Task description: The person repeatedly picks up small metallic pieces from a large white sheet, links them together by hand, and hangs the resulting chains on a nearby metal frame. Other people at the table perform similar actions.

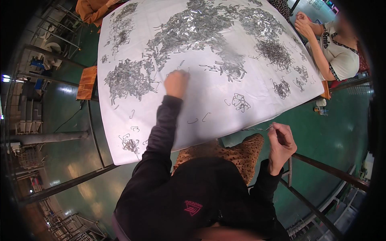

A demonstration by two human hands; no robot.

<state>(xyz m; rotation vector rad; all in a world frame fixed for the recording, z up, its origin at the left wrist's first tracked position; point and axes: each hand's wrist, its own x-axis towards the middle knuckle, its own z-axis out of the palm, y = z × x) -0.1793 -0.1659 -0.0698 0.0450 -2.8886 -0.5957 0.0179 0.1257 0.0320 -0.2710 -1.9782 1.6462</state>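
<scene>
Sorting step: left hand (176,83) closed, reaching onto white-covered desk (209,120) beside heaped small grey metal clips (128,78); right hand (280,141) pinches one thin wire piece (266,128); next pick needs a fingertip grip.

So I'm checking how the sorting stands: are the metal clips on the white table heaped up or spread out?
Spread out. The metal clips lie in flat, scattered patches across the white table, with loose single pieces near the left hand.

A small white cup-like container (321,103) with a smaller dark one (320,109) beside it stood at the table's right corner, and a glowing screen (332,5) showed at the top right.
</scene>
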